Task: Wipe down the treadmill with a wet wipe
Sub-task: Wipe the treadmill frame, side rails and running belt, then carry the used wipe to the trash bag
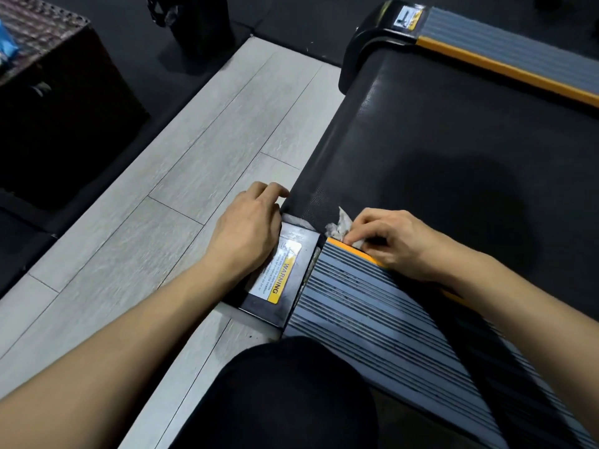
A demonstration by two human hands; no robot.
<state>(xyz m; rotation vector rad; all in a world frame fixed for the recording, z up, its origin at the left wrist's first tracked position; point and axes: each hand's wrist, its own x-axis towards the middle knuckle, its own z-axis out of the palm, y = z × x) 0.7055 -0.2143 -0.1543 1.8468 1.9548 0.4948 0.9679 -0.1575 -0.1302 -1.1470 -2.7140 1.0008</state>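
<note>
A: What's the biggest thing I'm dealing with?

B: The treadmill (pixel 421 140). It fills my view from 12 round to 5 o'clock. I judge it heavy and fixed, so I only rub it, never shift it. The belt (pixel 453 163) looks rubbery and grippy, so a wipe will likely drag on it rather than slide.

A: And nearer in?

B: The ribbed side rail (pixel 363 306) runs from centre toward 5 o'clock, with an orange edge strip (pixel 353 251) along its belt side. It looks stiff, and the grooves could well hold dirt. At its 9 o'clock sits the end cap (pixel 285 273) with a warning label (pixel 278 275).

A: Where's the wipe?

B: The wipe (pixel 340 226) is at the corner where rail, cap and belt meet, just right of centre. It is crumpled, thin and soft, and I'd guess damp and easy to tear on that orange edge. Bunching it under the fingertips seems the safest hold.

A: Hands?

B: My right hand (pixel 398 241) has its fingers curled down on the wipe, pinching it against the strip's tip. My left hand (pixel 249 225) rests on the cap's outer edge, fingers loosely bent and holding nothing, probably steadying me.

A: Anything in the way?

B: My dark-clad knee (pixel 291 393) at 6 o'clock crowds the rail's near end. The pale plank floor (pixel 194 173) runs along the left, with a dark wicker box (pixel 48 76) at 10 o'clock, well apart. A second rail (pixel 505 47) lies at 1 o'clock across the belt.
</note>
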